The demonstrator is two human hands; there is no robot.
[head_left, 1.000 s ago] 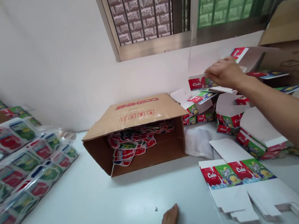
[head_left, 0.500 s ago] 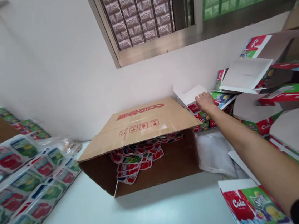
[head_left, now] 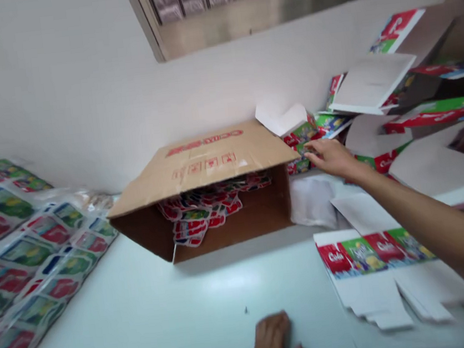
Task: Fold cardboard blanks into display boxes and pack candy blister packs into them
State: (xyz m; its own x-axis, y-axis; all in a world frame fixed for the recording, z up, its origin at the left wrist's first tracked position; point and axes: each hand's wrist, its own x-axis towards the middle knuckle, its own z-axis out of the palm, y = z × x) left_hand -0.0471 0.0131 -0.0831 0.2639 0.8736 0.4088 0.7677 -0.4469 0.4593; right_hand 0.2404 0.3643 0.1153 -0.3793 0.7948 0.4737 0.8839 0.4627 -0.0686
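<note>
My right hand [head_left: 333, 157] reaches across to the small printed cartons [head_left: 300, 132] piled against the wall, right of the brown cardboard box [head_left: 209, 160]. Its fingers touch a red-and-green carton there; the picture is blurred and I cannot tell if they grip it. My left hand [head_left: 274, 342] rests flat on the white table [head_left: 167, 310] at the bottom edge, holding nothing. A stack of flat unfolded Cola and Sprite cartons [head_left: 376, 263] lies in front of my right forearm.
The brown box lies on its side, open towards me, with printed labels [head_left: 203, 216] spilling inside. Plastic-wrapped bundles of printed sheets [head_left: 28, 264] cover the left. Folded cartons [head_left: 418, 119] pile up at the right. A white wall and window frame [head_left: 215, 25] stand behind.
My right hand dropped from the upper cartons to the lower ones beside the brown box. The view tilted down, and my left hand came back into sight.
</note>
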